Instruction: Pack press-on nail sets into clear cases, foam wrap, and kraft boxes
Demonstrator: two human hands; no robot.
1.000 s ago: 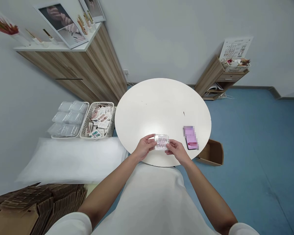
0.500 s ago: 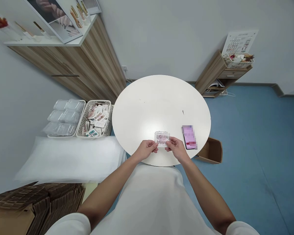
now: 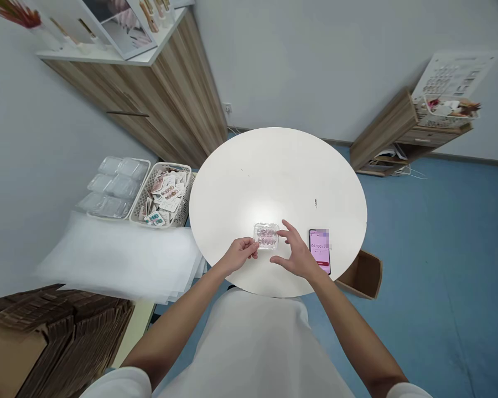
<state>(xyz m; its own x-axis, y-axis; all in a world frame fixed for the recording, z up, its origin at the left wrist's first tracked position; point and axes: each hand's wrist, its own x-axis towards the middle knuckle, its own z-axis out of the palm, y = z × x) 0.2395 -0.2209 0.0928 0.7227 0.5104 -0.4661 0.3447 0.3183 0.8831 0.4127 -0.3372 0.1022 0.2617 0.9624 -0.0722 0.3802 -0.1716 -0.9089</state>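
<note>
On the table (image 3: 274, 166), clear case (image 3: 266, 235), long axis left-right, between closed fingers of left hand (image 3: 240, 254); right hand (image 3: 296, 257) fingers apart, empty.

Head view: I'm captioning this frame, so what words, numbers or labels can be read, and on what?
"00:00:2" on the pink screen of the black smartphone; the following digits are blurred.
White wall chart of small pictures, far right: too small to read.
Printed cards in the white mesh basket: too small to read.
Small clear plastic box in the left hand: no text legible.
</note>
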